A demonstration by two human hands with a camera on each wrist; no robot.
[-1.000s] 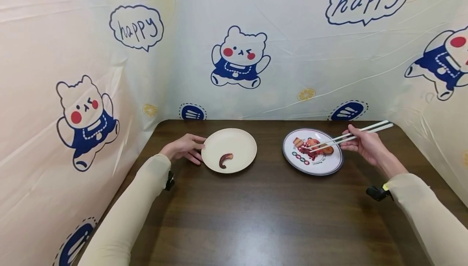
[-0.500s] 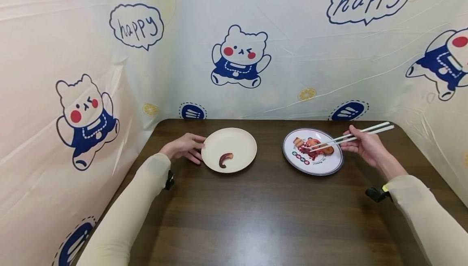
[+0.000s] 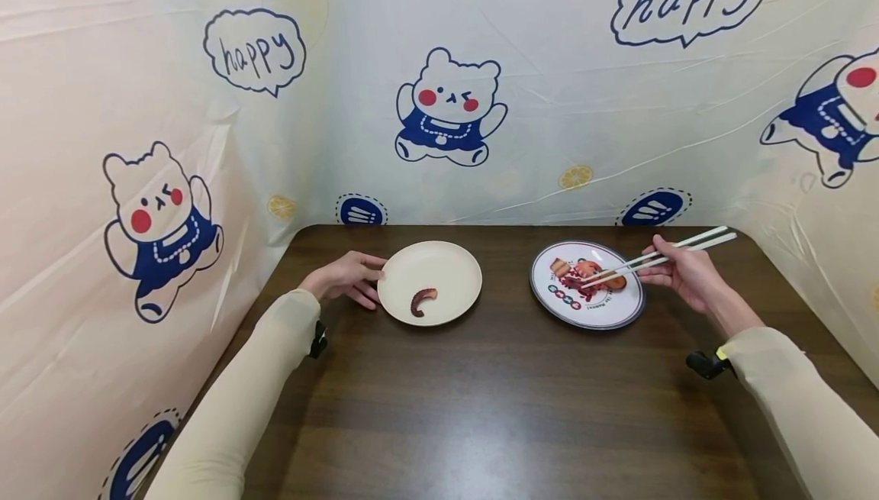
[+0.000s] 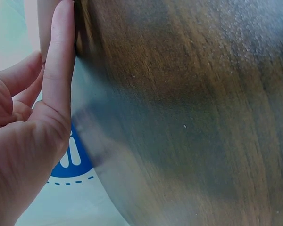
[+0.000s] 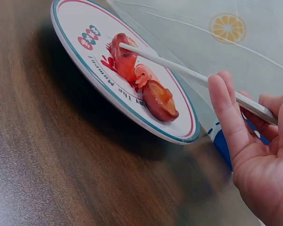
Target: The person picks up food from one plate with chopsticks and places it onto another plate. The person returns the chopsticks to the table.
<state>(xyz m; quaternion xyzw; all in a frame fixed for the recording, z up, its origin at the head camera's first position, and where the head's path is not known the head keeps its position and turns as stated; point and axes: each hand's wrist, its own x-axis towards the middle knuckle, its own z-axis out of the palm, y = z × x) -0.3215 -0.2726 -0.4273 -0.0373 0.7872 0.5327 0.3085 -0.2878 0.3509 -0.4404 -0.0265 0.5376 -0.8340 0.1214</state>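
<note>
Dark wood-grain table (image 3: 481, 408), plain cream plate (image 3: 439, 267) at left, rimmed printed white plate (image 3: 616, 312) at right

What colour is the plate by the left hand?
Plain cream plate, best shown in the head view.

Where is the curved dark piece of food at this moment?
In the head view, the curved dark piece lies on the near half of the cream plate, whose left rim the left hand touches; the printed plate stands to the right.
</note>
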